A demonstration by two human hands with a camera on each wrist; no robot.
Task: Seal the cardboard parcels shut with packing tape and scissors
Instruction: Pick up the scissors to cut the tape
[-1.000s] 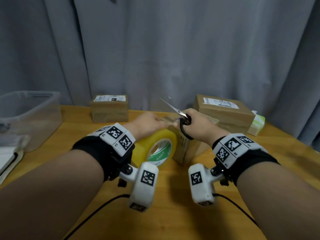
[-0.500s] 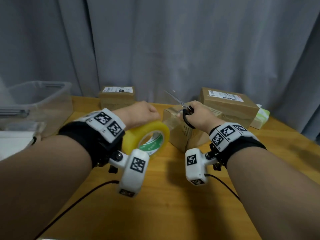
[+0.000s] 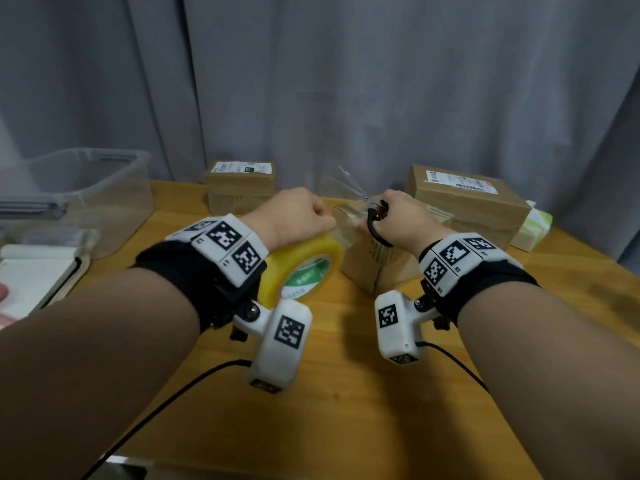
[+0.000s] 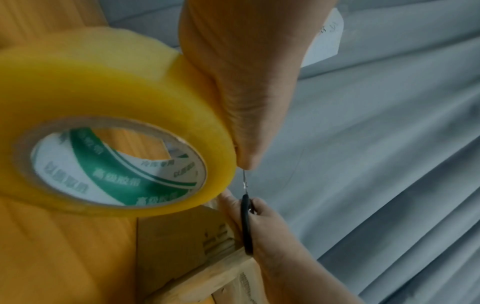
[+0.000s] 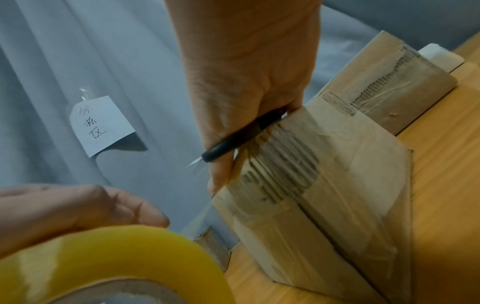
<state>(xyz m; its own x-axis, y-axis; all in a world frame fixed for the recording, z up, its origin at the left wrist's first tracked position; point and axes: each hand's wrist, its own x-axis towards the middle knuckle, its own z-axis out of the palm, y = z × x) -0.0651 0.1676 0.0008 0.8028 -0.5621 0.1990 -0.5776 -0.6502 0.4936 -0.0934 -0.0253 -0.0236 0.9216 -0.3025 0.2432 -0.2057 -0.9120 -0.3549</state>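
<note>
Left hand [image 3: 294, 216] grips the yellow packing-tape roll [image 3: 304, 268] over its top rim, fingers curled round the outer band, roll on edge and lifted off the bench [image 3: 332, 410]. Likely reason: holding it out from the parcel keeps the pulled strip taut for cutting. A thin clear film seems to run from the roll toward the parcel's near edge in the right wrist view; faint, not certain.

Right hand [image 3: 398, 220] is closed on the black-handled scissors [image 3: 372, 211], fingers through the loop, blades pointing up and away toward the curtain [image 3: 346, 81]. Blades look parted in the head view, though blurred. The thumb tip of this hand touches the top edge of the cardboard parcel [image 3: 374, 261], probably pinning tape already laid there.

That parcel sits at the bench middle, between the two hands, one corner toward the person. Its top carries glossy tape over the flap seam; sealing appears well along, with the cut from the roll not yet made.

Room: the gap between roll and parcel corner is narrow, so the blades have little clearance beside the left knuckles. Risk, in my judgement: nicking a finger, or slack tape folding onto itself.

Outward: a small labelled box [image 3: 240, 183] far left, a larger labelled box [image 3: 467, 206] right, touching or just behind the working parcel. Clear plastic tub [image 3: 86, 195] at the left edge. Near bench open.
</note>
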